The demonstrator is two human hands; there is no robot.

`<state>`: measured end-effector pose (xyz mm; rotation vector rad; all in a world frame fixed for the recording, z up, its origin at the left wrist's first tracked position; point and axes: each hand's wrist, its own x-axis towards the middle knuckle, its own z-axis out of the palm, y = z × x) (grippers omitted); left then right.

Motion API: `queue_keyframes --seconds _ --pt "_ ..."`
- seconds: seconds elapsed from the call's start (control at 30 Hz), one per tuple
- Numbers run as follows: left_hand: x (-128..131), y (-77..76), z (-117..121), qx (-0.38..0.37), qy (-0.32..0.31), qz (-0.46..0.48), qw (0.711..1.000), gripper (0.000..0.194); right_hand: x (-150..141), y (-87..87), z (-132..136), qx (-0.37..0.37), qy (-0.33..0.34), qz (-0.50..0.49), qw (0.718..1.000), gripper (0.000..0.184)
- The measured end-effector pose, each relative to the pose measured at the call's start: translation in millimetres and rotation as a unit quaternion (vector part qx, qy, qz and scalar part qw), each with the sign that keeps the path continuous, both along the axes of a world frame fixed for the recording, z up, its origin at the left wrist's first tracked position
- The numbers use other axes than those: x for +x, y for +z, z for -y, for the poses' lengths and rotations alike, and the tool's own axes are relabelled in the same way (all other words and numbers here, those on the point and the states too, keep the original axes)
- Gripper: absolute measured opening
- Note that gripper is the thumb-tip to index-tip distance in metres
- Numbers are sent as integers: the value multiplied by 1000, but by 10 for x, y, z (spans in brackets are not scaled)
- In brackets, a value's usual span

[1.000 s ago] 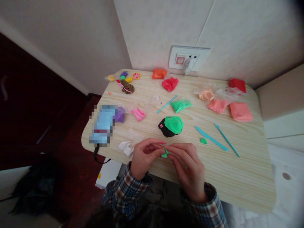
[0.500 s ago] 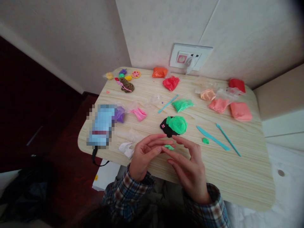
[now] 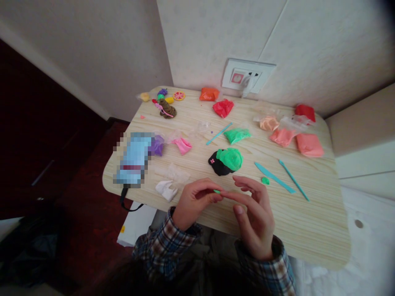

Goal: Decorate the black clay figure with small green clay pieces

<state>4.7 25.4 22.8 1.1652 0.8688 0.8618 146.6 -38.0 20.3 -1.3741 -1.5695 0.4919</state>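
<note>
Between the thumb and fingers of my left hand (image 3: 196, 201) is a small piece of green clay (image 3: 217, 191), mostly covered by the fingertips. My right hand (image 3: 254, 209) has its index fingertip against that piece, while its thumb and other fingers are spread apart. Just beyond both hands sits a black clay shape (image 3: 219, 165) with a small pink flower on it. A rounded, layered green clay piece (image 3: 232, 159) rests on its right side. Another green clay bit (image 3: 265, 181) lies to the right of my right hand.
Right of the hands are a blue clay knife (image 3: 274, 177) and a thin blue tool (image 3: 293, 180). A green clay packet (image 3: 237, 135) lies behind the black shape. To the left are a white clay packet (image 3: 166, 190), a pink one (image 3: 182, 145) and a blurred-out phone (image 3: 134, 158).
My right hand's thumb and fingers have spread and moved slightly right, with the index finger still at the green clay. Less of the green piece shows now. The view has shifted a little.
</note>
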Motion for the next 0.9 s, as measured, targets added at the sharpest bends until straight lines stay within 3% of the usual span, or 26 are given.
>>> queue_keyframes --seconds 0.1,0.27,0.47,0.7,0.8,0.9 --pt "0 -5 13 -17 2 -21 1000 13 -3 -7 -2 1 -20 -13 1000 25" --pt "7 -5 53 -19 -14 -36 999 18 -23 -39 -43 -9 1 13 1000 25" --pt "-5 -13 59 4 -84 -28 996 25 -21 -54 -93 -4 -40 -18 999 19" --pt "-33 37 22 43 -122 -39 991 28 -36 -70 -112 -18 -35 -25 999 37" --pt "-33 15 15 -4 -97 -17 995 21 -46 -82 -110 -30 -40 -39 998 43" --pt "-26 -30 20 -59 -8 24 998 12 -53 -79 -105 -32 -31 -38 998 46"
